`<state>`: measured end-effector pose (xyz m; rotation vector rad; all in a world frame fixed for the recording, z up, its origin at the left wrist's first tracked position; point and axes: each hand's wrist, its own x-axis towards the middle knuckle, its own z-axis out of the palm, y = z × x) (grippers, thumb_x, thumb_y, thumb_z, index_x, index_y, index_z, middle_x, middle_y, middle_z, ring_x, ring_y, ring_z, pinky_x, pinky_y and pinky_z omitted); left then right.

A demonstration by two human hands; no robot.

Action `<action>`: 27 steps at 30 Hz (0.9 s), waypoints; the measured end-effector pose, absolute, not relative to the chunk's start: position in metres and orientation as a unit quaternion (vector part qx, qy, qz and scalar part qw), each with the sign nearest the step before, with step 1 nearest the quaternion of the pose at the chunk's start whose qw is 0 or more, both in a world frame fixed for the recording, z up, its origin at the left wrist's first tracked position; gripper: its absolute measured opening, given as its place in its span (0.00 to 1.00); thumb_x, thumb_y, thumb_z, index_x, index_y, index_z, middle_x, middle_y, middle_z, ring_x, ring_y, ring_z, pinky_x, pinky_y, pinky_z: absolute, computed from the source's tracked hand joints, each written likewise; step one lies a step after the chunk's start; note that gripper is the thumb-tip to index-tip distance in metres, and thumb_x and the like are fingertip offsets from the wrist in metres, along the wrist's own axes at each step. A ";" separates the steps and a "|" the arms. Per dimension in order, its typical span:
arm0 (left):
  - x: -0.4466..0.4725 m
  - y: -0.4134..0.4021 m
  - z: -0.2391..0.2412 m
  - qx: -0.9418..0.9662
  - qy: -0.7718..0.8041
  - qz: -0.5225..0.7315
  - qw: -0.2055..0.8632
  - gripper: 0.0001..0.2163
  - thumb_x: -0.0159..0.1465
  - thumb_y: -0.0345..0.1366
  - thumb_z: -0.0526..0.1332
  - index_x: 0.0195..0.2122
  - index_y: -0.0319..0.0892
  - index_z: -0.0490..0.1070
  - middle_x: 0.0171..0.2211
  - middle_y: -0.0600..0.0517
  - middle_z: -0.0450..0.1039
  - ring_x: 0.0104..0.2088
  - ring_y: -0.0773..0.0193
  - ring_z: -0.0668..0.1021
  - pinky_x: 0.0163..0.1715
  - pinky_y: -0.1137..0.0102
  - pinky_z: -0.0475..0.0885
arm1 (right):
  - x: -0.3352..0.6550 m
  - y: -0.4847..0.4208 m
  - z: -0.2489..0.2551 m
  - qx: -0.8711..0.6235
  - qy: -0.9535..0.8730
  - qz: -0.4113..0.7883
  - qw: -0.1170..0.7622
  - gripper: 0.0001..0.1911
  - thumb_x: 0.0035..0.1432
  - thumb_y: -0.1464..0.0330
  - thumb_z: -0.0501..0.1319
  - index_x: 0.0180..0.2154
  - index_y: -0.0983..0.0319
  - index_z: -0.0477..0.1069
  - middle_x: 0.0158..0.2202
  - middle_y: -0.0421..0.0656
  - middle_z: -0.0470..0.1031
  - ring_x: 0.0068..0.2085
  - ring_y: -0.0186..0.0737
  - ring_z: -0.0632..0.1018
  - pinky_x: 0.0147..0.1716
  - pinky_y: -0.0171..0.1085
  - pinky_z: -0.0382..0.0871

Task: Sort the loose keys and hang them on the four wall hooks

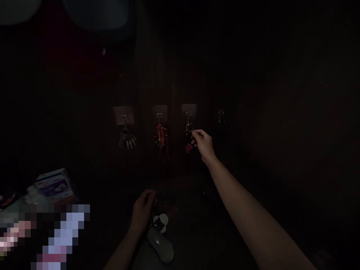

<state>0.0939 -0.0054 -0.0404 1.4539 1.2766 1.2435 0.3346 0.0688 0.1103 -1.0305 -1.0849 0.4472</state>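
In the dim head view my right hand [204,145] reaches up to the third wall hook [188,113]. Its thumb and finger pinch a metal key ring [189,127] hanging there, with a small red tag [189,148] below. My left hand [143,207] is low over the dark surface, fingers curled; whatever they may hold is hidden. Close beside it lie a white flower-shaped keychain [162,222] and a pale, rounded object like a computer mouse [161,245].
A bunch of keys [127,138] hangs from the leftmost hook. Red and yellow cords [161,137] dangle from the second. A bare hook [221,116] is at the right. At lower left stands a purple-and-white box [55,186]; an area in front of it is pixelated.
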 end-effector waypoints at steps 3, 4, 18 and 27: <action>0.093 -0.006 -0.040 0.581 0.506 0.489 0.409 0.15 0.55 0.49 0.58 0.32 0.42 0.72 0.23 0.54 0.71 0.27 0.62 0.75 0.27 0.72 0.68 | 0.336 0.061 0.099 -0.472 -0.493 0.210 0.700 0.13 0.48 0.60 0.59 0.32 0.62 0.71 0.25 0.37 0.72 0.21 0.28 0.68 0.19 0.28 0.58; 0.093 -0.007 -0.039 0.584 0.506 0.486 0.408 0.15 0.56 0.49 0.58 0.32 0.42 0.72 0.24 0.54 0.71 0.28 0.63 0.75 0.27 0.73 0.68 | 0.337 0.058 0.095 -0.476 -0.494 0.213 0.696 0.12 0.48 0.60 0.59 0.32 0.62 0.71 0.25 0.37 0.73 0.21 0.28 0.69 0.19 0.28 0.58; 0.091 -0.009 -0.038 0.594 0.499 0.491 0.397 0.15 0.56 0.49 0.58 0.30 0.41 0.72 0.21 0.55 0.71 0.26 0.64 0.74 0.28 0.73 0.67 | 0.353 0.017 0.023 -0.538 -0.518 0.282 0.603 0.13 0.48 0.61 0.61 0.32 0.63 0.74 0.26 0.40 0.75 0.24 0.30 0.71 0.22 0.29 0.60; 0.091 -0.013 -0.035 0.564 0.502 0.524 0.394 0.17 0.56 0.49 0.57 0.38 0.41 0.71 0.26 0.52 0.74 0.28 0.63 0.76 0.28 0.71 0.69 | 0.359 -0.002 -0.014 -0.571 -0.512 0.294 0.571 0.14 0.48 0.59 0.59 0.33 0.62 0.74 0.27 0.41 0.76 0.26 0.34 0.73 0.26 0.33 0.64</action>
